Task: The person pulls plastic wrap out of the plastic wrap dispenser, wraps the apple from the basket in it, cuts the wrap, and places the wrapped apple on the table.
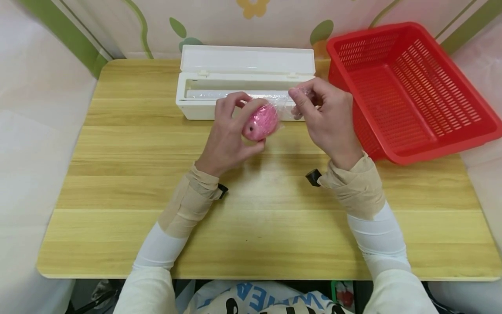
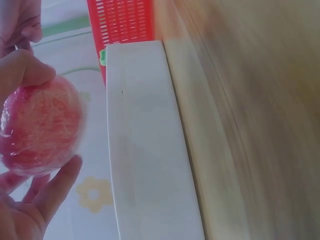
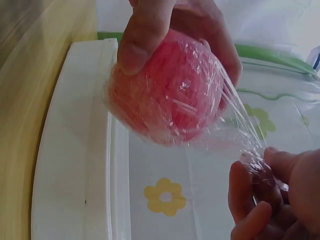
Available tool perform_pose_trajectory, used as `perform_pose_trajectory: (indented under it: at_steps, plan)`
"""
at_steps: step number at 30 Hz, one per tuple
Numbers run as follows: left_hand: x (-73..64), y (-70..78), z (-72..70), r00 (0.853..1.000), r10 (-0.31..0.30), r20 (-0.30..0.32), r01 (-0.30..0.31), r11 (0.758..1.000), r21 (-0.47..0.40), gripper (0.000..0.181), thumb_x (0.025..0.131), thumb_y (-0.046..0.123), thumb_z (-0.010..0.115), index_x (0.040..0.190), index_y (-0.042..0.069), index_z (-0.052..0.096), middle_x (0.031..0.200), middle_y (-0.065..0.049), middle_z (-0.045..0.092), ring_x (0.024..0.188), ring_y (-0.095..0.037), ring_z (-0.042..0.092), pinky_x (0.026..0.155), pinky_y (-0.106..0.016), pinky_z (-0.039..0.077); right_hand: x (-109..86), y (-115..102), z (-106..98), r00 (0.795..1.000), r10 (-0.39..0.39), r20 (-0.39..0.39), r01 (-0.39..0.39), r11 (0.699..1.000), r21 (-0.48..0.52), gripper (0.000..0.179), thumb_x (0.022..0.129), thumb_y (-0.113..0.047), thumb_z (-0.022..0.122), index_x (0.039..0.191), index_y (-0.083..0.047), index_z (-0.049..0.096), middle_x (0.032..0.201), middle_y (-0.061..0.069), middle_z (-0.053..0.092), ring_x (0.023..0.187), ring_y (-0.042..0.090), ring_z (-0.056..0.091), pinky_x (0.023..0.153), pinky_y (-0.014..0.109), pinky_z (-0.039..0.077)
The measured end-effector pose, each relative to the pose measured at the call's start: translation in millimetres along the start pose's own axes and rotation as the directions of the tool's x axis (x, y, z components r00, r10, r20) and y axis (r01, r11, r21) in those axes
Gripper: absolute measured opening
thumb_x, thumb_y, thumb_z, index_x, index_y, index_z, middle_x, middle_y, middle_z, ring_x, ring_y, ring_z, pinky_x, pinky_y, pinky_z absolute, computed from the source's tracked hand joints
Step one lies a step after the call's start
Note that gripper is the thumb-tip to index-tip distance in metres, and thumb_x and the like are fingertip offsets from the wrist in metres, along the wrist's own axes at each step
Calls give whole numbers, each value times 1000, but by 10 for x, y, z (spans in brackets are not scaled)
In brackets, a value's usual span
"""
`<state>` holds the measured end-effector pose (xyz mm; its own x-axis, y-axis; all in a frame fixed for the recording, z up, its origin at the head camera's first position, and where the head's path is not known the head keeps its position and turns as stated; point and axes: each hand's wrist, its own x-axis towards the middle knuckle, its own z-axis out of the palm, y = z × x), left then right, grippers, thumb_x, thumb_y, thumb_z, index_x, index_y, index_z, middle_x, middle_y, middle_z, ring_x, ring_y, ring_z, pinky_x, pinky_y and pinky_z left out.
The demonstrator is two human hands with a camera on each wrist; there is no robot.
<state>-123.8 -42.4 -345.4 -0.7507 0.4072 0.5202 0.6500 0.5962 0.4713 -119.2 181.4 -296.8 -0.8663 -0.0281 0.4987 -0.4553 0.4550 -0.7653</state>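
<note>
A pinkish-red apple (image 1: 262, 122) wrapped in clear cling film is gripped by my left hand (image 1: 231, 135), thumb on one side and fingers on the other. A small dark spot shows at its near end in the head view. My right hand (image 1: 331, 117) pinches the gathered loose end of the cling film (image 3: 255, 160), which stretches taut from the apple in the right wrist view. Just behind both hands lies a white cling film dispenser (image 1: 200, 110), its lid (image 1: 247, 59) raised and a film roll (image 1: 211, 93) inside.
A red plastic basket (image 1: 400, 155) stands at the right, close beside my right hand and the dispenser, overhanging the table's right side. The wooden table (image 1: 251, 235) has its front edge near my body. A patterned curtain (image 1: 219, 22) hangs behind.
</note>
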Motion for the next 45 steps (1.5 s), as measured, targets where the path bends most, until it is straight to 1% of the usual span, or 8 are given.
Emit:
perform_pose_trajectory:
  at_steps: [7, 13, 18, 26, 29, 35, 41, 45]
  plan:
    - [-1, 12, 15, 987, 87, -133, -75, 993, 89, 75, 82, 24, 83, 151, 17, 55, 138, -19, 50, 125, -37, 43, 94, -47, 49, -38, -55, 61, 996, 58, -74, -50, 993, 104, 26, 100, -21, 74, 97, 4, 75, 69, -17, 65, 57, 7, 62, 52, 19, 50]
    - [-12, 51, 21, 954, 138, -265, -104, 985, 140, 59, 85, 24, 79, 142, 19, 63, 137, -22, 50, 127, -39, 43, 74, -41, 57, -48, -75, 102, 989, 115, -92, -89, 965, 246, 20, 100, -19, 75, 94, 0, 77, 64, -11, 67, 47, 11, 55, 44, 22, 48]
    - [-9, 83, 24, 923, 145, -356, -111, 987, 115, 58, 85, 20, 81, 139, 16, 63, 136, -23, 48, 128, -39, 44, 77, -41, 61, -58, -95, 147, 982, 181, -60, -146, 914, 378, 14, 99, -16, 75, 92, -3, 76, 65, -2, 70, 48, 12, 60, 46, 22, 51]
    - [8, 112, 53, 881, 102, -462, -103, 994, 23, 57, 83, 20, 84, 136, 12, 63, 134, -23, 50, 126, -36, 49, 103, -42, 54, -92, -95, 292, 973, 229, -21, -194, 866, 461, 15, 101, -14, 72, 90, -3, 72, 60, -1, 66, 48, 10, 62, 47, 22, 53]
    - [11, 127, 62, 874, 84, -478, -103, 995, -12, 59, 82, 21, 87, 135, 12, 63, 133, -24, 50, 125, -37, 50, 109, -44, 45, -110, -89, 340, 962, 272, -2, -234, 831, 505, 12, 101, -13, 73, 92, -6, 70, 59, 1, 65, 48, 10, 60, 46, 21, 52]
    - [5, 165, 106, 872, 16, -489, -92, 987, -132, 64, 80, 19, 90, 136, 9, 61, 134, -24, 48, 128, -34, 49, 111, -40, 49, -156, -87, 429, 949, 315, 19, -270, 781, 563, 7, 103, -15, 69, 100, -11, 64, 59, -2, 62, 48, 10, 55, 45, 20, 48]
    - [4, 249, 153, 872, -94, -480, -59, 954, -294, 69, 79, 14, 92, 138, 4, 57, 133, -26, 46, 128, -27, 54, 107, -34, 57, -204, -96, 528, 927, 375, 24, -320, 754, 574, 8, 108, -19, 62, 101, -18, 58, 63, -9, 56, 55, 6, 46, 47, 18, 37]
    - [-12, 311, 190, 876, -172, -450, -51, 896, -441, 76, 78, 7, 91, 141, 0, 50, 137, -26, 42, 128, -21, 55, 94, -34, 64, -216, -114, 558, 880, 461, 110, -435, 693, 575, 12, 109, -33, 55, 108, -21, 56, 96, -5, 62, 85, 10, 54, 61, 22, 42]
